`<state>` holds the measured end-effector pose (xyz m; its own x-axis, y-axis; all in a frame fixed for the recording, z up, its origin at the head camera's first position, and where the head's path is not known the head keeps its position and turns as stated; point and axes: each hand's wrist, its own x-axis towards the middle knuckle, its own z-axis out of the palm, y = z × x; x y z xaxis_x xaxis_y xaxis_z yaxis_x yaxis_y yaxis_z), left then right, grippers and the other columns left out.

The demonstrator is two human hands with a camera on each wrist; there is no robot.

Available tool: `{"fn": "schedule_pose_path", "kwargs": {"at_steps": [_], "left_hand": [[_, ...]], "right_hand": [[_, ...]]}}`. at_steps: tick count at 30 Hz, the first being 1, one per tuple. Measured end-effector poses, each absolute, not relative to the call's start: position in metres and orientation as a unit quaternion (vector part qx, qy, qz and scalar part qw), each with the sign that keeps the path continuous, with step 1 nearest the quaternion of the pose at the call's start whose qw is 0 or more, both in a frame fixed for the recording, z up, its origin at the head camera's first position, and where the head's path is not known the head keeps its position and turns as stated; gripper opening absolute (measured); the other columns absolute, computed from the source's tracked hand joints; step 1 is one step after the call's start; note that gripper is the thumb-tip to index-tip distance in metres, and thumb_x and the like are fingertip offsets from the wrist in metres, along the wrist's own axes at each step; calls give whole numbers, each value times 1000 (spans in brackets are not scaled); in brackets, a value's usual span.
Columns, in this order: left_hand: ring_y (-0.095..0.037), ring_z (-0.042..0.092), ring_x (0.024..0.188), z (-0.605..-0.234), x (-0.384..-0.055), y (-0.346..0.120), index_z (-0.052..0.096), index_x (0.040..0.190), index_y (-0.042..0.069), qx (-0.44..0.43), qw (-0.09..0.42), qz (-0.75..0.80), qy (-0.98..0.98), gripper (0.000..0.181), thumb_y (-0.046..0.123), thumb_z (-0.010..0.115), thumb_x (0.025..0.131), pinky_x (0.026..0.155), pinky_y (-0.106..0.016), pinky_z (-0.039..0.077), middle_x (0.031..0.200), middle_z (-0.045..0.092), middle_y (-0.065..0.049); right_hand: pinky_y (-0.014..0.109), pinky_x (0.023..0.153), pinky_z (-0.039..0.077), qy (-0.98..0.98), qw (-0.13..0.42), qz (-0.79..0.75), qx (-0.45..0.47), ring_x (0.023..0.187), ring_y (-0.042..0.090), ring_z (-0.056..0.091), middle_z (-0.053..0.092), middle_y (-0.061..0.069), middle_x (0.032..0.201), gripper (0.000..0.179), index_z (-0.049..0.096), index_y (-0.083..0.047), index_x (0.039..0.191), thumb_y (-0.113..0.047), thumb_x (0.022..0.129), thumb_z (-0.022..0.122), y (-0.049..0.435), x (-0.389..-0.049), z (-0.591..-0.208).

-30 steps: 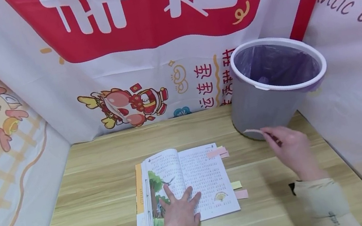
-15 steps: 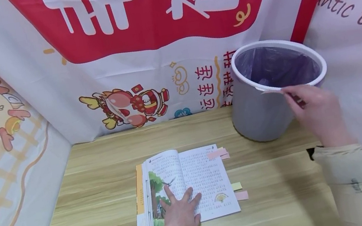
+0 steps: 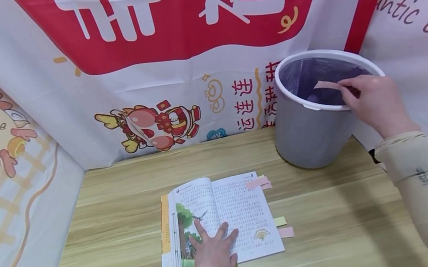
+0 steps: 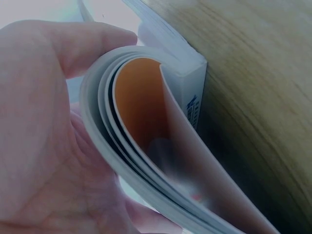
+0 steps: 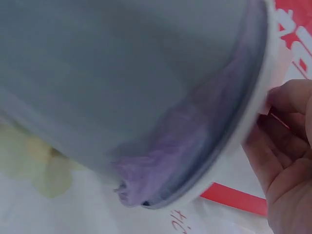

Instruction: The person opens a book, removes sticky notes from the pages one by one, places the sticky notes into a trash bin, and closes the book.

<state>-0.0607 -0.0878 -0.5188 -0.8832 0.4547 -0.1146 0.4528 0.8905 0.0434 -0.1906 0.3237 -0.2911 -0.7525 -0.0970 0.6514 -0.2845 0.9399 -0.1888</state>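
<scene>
An open book lies on the wooden table, with my left hand resting across its lower pages, fingers spread. The left wrist view shows the book's curved page edges beside that hand's palm. My right hand pinches a small pink sticky tab between thumb and fingertips, over the mouth of a grey bin. In the right wrist view the right hand is beside the bin's white rim.
A purple bag lines the bin and folds over its rim. Pink tabs and a yellow tab stick out from the book's right edge. Printed cloth hangs behind the table and at both sides.
My right hand has moved up and to the right, carrying the pink sticky tab from in front of the bin to over its opening. The left hand has stayed on the book.
</scene>
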Motion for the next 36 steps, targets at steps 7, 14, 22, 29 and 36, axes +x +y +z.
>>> {"fn": "schedule_pose_path", "kwargs": {"at_steps": [7,14,22,29,36], "left_hand": [[-76,18,125,-521,-61,-88,56,141,35,227,65,13,972,55,49,64,88,86,-85,30,150,47,0],[-76,18,125,-520,-61,-88,55,141,35,224,65,16,972,55,49,64,88,86,-86,29,150,47,0],[-76,18,125,-520,-61,-88,57,140,34,226,61,19,972,55,48,65,88,86,-86,29,149,48,-1],[-76,18,124,-520,-61,-88,57,140,33,230,59,19,971,55,47,65,88,85,-86,29,148,49,-1],[-76,19,124,-520,-60,-88,57,140,34,230,54,18,972,55,47,66,87,85,-86,30,148,49,-1]], "right_hand": [[63,84,48,-951,268,145,45,91,52,61,67,34,101,28,70,10,111,-11,96,58,331,-208,-293],[65,92,44,-964,226,138,8,96,53,59,68,32,99,32,71,9,108,-15,97,54,332,-222,-290],[62,81,46,-974,197,113,25,85,51,60,69,30,90,31,72,9,102,-14,95,52,335,-241,-289],[61,79,47,-984,151,90,29,87,53,58,68,31,94,33,71,9,106,-15,94,51,337,-246,-291],[62,75,48,-978,180,103,17,87,52,58,68,31,96,34,71,7,109,-17,95,50,329,-239,-287]]}}
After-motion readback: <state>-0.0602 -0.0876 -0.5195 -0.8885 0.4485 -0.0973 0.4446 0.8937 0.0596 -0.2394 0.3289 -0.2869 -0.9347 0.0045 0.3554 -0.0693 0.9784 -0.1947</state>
